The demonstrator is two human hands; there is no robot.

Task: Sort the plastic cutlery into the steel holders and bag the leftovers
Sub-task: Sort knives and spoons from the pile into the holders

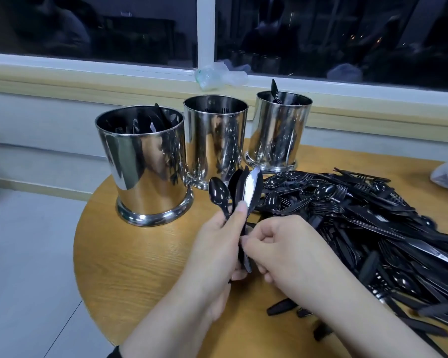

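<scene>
My left hand (217,244) clamps a fan of spoons (239,188) by the handles above the bench's (140,254) middle; my right fingers (254,245) pinch one handle. Light, slick, springy plastic: best gripped low on the handles.

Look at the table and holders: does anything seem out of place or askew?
One black utensil pokes up, tilted, above the rim of the right holder. A loose handle piece lies apart from the pile, near the right hand.

Glossy black cutlery (367,223), mirror-silver steel holders (144,164), a honey-yellow wood-grain table (140,267), a white window frame (205,32).
</scene>
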